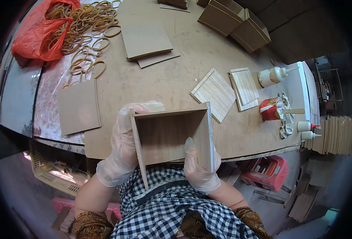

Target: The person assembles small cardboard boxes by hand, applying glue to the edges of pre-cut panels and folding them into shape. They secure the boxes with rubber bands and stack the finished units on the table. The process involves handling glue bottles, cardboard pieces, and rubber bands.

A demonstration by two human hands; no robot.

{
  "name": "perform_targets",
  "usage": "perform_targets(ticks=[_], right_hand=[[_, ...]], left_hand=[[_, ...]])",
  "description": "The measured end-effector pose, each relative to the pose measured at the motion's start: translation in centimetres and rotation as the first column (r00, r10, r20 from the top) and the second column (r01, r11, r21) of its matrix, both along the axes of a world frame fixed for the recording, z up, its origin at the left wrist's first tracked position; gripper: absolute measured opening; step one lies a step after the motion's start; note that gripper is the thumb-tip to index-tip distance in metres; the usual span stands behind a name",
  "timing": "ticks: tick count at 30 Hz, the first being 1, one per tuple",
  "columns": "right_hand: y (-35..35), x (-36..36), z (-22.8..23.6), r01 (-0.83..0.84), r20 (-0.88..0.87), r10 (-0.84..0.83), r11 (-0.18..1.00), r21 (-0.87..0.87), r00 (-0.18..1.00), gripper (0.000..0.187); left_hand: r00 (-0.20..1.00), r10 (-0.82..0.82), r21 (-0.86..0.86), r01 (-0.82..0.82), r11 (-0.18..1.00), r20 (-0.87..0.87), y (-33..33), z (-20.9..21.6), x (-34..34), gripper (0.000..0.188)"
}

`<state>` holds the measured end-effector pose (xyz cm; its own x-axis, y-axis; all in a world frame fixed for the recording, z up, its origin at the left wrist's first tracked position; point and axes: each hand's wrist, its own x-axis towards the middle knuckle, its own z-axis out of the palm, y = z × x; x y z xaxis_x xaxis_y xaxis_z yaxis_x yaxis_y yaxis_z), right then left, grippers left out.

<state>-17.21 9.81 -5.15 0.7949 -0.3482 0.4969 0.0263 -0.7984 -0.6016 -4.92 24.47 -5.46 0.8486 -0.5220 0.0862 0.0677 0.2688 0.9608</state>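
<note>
Between my hands, over the table's near edge, is a partly assembled thin wooden box (162, 137), its hollow inside facing up toward me. My left hand (122, 143), in a clear plastic glove, wraps round the outside of its left wall, with fingers reaching behind the far side. The right hand (199, 169), gloved likewise, grips the right wall, thumb on the inside and fingers outside. Just beyond the box lie pale wood-grain panels (213, 93) and a smaller pair of panels (243, 87). A brown flat panel (78, 107) lies left of my left hand.
Rubber bands (94, 24) spill from a red plastic bag (40, 38) at far left. Stacked panels (146, 40) and finished boxes (233, 24) are farther back. To the right stand a glue bottle (271, 76), a red tub with a stick (270, 109) and small bottles (306, 126).
</note>
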Motion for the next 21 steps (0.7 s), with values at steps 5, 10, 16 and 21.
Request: perform_targets(ticks=[5, 10, 16, 21], right_hand=[[-0.3, 0.0, 0.1, -0.055, -0.015, 0.053, 0.950, -0.308, 0.998, 0.027], [-0.3, 0.0, -0.8, -0.017, 0.015, 0.019, 0.992, -0.128, 1.000, 0.029], [-1.3, -1.2, 2.7, -0.174, -0.108, 0.248, 0.874, 0.454, 0.963, 0.073], [-3.3, -2.0, 1.8, -0.382, 0.277, 0.264, 0.599, 0.704, 0.924, 0.100]], left_hand=[[0.978, 0.034, 0.076, -0.050, 0.996, 0.205, 0.0, 0.7, 0.2, 0.045], [0.998, -0.061, -0.051, 0.062, 0.997, 0.022, -0.1, 0.2, 0.7, 0.053], [0.989, 0.134, -0.126, -0.140, 0.982, -0.059, -1.0, -0.8, 0.8, 0.066], [0.974, 0.205, -0.261, -0.223, 0.939, -0.094, 0.4, -0.3, 1.0, 0.065]])
